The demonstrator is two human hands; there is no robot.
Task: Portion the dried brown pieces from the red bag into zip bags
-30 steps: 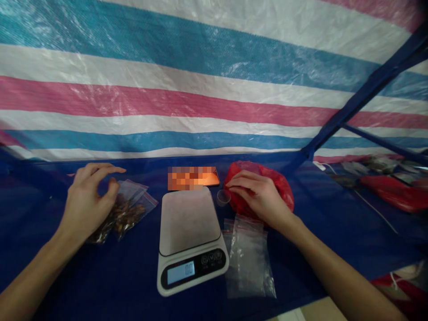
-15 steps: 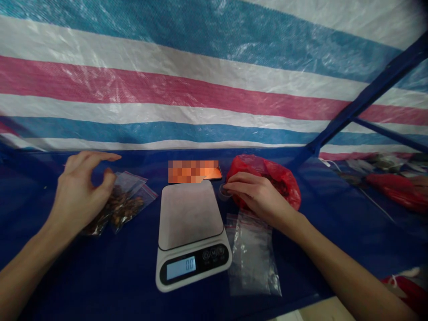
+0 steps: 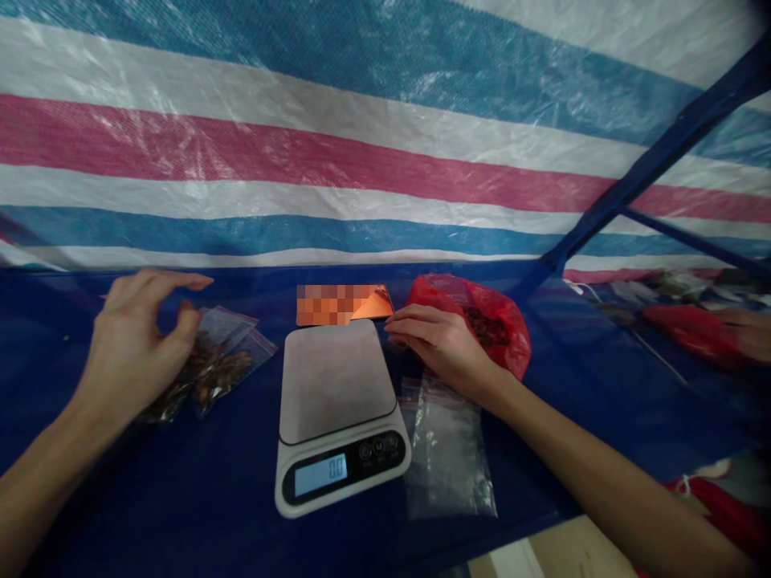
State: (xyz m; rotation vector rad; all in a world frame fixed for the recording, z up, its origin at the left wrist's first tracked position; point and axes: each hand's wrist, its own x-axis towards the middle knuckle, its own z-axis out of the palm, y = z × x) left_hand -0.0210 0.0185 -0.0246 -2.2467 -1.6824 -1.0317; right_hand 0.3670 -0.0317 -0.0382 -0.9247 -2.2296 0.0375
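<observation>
My left hand [image 3: 136,345] hovers beside filled zip-lock bags [image 3: 220,369], thumb and fingers apart in a curve with nothing between them. Brown, dried-looking pieces fill these clear bags. A white kitchen scale [image 3: 338,385] stands in the middle, its plate bare and its display at 0.0. My right hand [image 3: 437,341] is just off the scale's upper right corner, fingertips pressed together; what they hold, if anything, is hidden. Behind that hand sits an open red plastic bag [image 3: 503,321] of small brown pieces. Flat, clear zip-lock bags [image 3: 451,457] lie right of the scale.
Behind the scale lies a phone [image 3: 373,303] with an orange screen, partly pixelated. A striped tarp [image 3: 301,144] hangs behind the blue surface [image 3: 210,498]. A dark blue pole [image 3: 656,160] slants at right. Beyond it, another person's hand [image 3: 752,333] is near a red bag [image 3: 692,329].
The whole view has shifted slightly, moving things a little left and up. A clear round edge seen by my right fingertips no longer shows. My left hand keeps its pose.
</observation>
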